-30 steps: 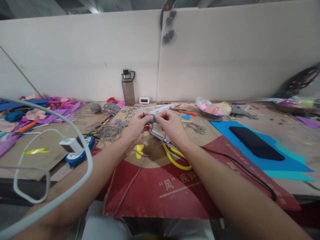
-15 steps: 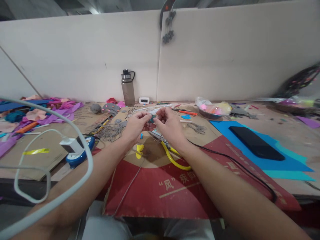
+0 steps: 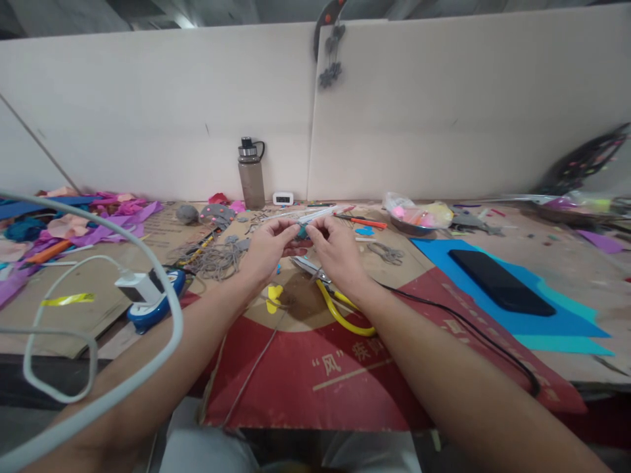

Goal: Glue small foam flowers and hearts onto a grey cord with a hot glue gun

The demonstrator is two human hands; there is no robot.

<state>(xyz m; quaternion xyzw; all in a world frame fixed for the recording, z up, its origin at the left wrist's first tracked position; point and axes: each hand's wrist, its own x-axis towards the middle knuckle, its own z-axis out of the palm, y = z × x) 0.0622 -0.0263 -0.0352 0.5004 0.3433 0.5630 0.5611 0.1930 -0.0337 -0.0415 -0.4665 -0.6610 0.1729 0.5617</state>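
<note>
A small teal piece point(image 3: 302, 231) is pinched between my two hands above the cardboard; its kind is too small to make out. My left hand point(image 3: 270, 251) grips it from the left with thumb and fingertips. From the right, the fingertips of my right hand point(image 3: 336, 253) close on it too. Just below them lies a pair of scissors with yellow handles point(image 3: 345, 320), partly covered by my right hand and forearm. A yellow cut-out shape point(image 3: 274, 299) rests on the cardboard under my left wrist, with a thin grey cord point(image 3: 251, 371) running down from it.
Tangled grey cord point(image 3: 217, 261) lies to the left, near a blue power strip point(image 3: 156, 309) and a white cable. A bottle point(image 3: 252, 177) stands at the wall. On the right, a black phone point(image 3: 500, 281) rests on blue sheets point(image 3: 434, 253); a bowl point(image 3: 417, 226) holds coloured bits.
My right fingers have drawn in closer on the teal piece, and more of the scissors shows below. The view has shifted very slightly.
</note>
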